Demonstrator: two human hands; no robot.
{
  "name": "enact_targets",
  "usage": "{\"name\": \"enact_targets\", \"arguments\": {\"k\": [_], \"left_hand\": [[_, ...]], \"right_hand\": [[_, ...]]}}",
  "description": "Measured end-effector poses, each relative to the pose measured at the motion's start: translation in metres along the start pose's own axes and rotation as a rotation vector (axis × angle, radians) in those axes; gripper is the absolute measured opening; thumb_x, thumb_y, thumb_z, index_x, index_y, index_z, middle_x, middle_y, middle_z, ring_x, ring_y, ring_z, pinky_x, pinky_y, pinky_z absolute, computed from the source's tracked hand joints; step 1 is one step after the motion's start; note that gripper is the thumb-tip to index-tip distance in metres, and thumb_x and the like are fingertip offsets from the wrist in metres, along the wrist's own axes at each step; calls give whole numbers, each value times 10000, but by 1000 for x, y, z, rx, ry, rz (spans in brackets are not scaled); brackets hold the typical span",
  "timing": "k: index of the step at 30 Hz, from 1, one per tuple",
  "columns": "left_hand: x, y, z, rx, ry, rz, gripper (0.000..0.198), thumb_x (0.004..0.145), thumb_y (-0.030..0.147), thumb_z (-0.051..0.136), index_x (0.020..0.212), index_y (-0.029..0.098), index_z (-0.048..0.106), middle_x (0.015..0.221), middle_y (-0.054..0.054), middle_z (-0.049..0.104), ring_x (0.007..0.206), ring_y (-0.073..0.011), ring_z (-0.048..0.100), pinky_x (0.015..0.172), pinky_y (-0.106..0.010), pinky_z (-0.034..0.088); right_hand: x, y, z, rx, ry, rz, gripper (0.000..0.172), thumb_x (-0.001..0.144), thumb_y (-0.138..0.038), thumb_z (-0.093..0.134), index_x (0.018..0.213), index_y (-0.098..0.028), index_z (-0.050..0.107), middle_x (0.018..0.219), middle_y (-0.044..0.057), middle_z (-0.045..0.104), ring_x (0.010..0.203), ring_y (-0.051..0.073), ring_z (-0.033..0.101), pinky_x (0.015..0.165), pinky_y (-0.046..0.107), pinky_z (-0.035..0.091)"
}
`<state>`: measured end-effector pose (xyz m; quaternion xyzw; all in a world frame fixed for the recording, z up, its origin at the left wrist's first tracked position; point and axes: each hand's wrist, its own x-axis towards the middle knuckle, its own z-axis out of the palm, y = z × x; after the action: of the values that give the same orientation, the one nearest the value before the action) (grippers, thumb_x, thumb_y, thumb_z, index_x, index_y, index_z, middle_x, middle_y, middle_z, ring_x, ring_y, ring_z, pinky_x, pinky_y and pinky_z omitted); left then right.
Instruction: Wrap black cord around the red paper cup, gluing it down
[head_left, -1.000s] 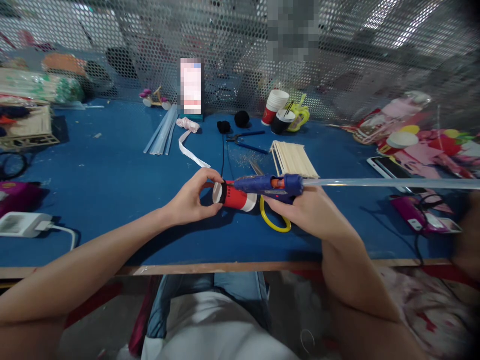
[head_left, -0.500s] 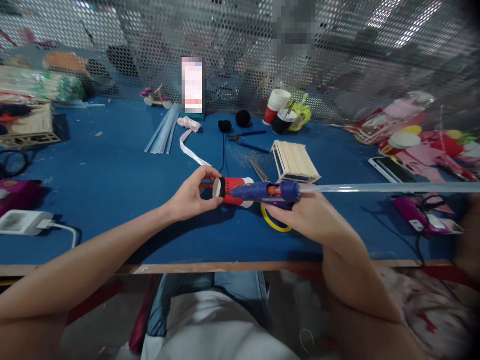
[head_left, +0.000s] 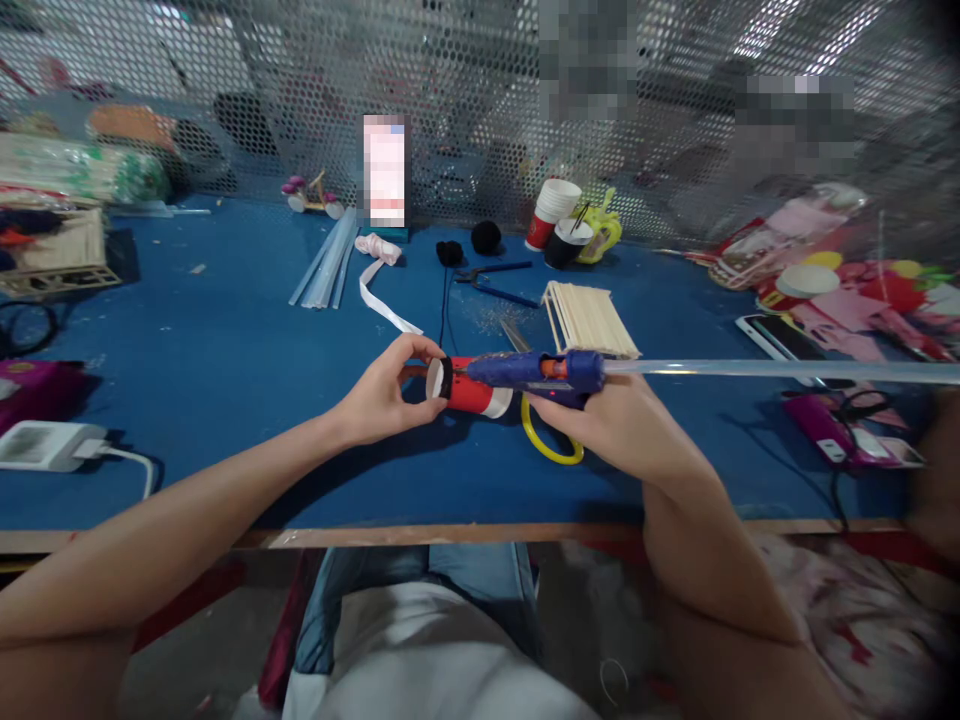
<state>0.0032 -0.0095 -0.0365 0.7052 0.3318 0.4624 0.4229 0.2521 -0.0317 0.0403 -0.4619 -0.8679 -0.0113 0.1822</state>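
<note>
My left hand (head_left: 386, 395) pinches the end of a red paper cup (head_left: 472, 392) that lies on its side over the blue table (head_left: 225, 370). A black disc sits at the cup's base by my fingertips. My right hand (head_left: 607, 420) grips a blue hot glue gun (head_left: 536, 370), its nozzle pointing left at the cup's base. A long clear glue stick (head_left: 780, 369) sticks out of the gun's back toward the right.
Yellow-handled scissors (head_left: 551, 440) lie under the gun. Behind are a stick panel (head_left: 589, 318), stacked paper cups (head_left: 551, 210), clear glue sticks (head_left: 326, 262), white ribbon (head_left: 379, 290), pliers (head_left: 495, 280) and a phone (head_left: 780, 338). A white charger (head_left: 45, 447) sits left; mesh fencing stands at the back.
The glue gun and cup shifted slightly, the nozzle staying at the cup's base. Both hands keep their grip.
</note>
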Motion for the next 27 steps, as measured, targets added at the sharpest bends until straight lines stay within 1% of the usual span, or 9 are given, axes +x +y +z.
{"name": "enact_targets", "arguments": {"k": [6, 10, 13, 17, 19, 21, 23, 24, 27], "left_hand": [[0, -1, 0, 35, -23, 56, 421, 688, 120, 684, 1052, 197, 485, 1071, -55, 486, 970, -166, 539, 893, -360, 493], [-2, 0, 0, 84, -29, 88, 426, 688, 119, 676, 1058, 201, 483, 1074, -63, 485, 1002, -182, 522, 895, -369, 495], [-3, 0, 0, 101, -34, 104, 427, 687, 116, 672, 1059, 204, 482, 1079, -64, 485, 1011, -185, 518, 889, -367, 499], [-3, 0, -1, 111, -29, 101, 423, 687, 116, 669, 1053, 207, 477, 1084, -64, 484, 1017, -187, 519, 888, -367, 501], [-3, 1, -1, 119, -22, 92, 420, 687, 119, 669, 1050, 207, 476, 1086, -64, 486, 1017, -187, 523, 888, -367, 502], [-3, 1, -1, 128, -15, 95, 416, 687, 121, 668, 1047, 206, 479, 1081, -64, 491, 1011, -185, 528, 884, -364, 504], [-3, 2, 0, 136, -13, 104, 412, 687, 121, 666, 1046, 206, 483, 1073, -61, 496, 1002, -182, 533, 881, -361, 506], [-3, 2, 0, 138, -14, 107, 411, 688, 122, 666, 1047, 206, 484, 1071, -60, 496, 1001, -182, 534, 883, -362, 506], [-3, 2, 1, 151, -14, 109, 412, 688, 125, 667, 1050, 205, 486, 1072, -60, 496, 1007, -183, 534, 888, -366, 505]], "right_hand": [[6, 3, 4, 60, 49, -56, 223, 882, -268, 480, 800, -168, 661, 596, 40, 599, 576, 174, 564, 553, 293, 416], [9, 5, 6, 65, 45, -76, 260, 883, -292, 478, 771, -156, 669, 589, 51, 599, 583, 184, 563, 556, 307, 410], [11, 5, 7, 184, 33, -32, 259, 868, -328, 515, 727, -164, 658, 593, 44, 614, 580, 176, 570, 563, 303, 424], [15, 5, 6, 374, 47, 168, 201, 781, -359, 637, 816, -163, 667, 757, 49, 692, 669, 186, 623, 610, 301, 471], [17, 11, 6, 414, 96, 302, 263, 728, -375, 684, 875, -157, 666, 809, 58, 702, 704, 205, 636, 621, 318, 484], [21, 23, 6, 424, 187, 406, 333, 703, -409, 700, 915, -154, 660, 818, 63, 701, 715, 219, 640, 627, 335, 488], [25, 40, 7, 357, 274, 500, 373, 714, -457, 680, 920, -147, 654, 831, 85, 698, 735, 237, 642, 637, 351, 484], [28, 49, 7, 281, 284, 557, 383, 732, -481, 656, 903, -139, 652, 834, 105, 694, 747, 250, 643, 639, 359, 479], [37, 75, 10, -20, 208, 735, 404, 778, -521, 589, 821, -123, 648, 798, 158, 675, 777, 295, 644, 659, 382, 462]]}}
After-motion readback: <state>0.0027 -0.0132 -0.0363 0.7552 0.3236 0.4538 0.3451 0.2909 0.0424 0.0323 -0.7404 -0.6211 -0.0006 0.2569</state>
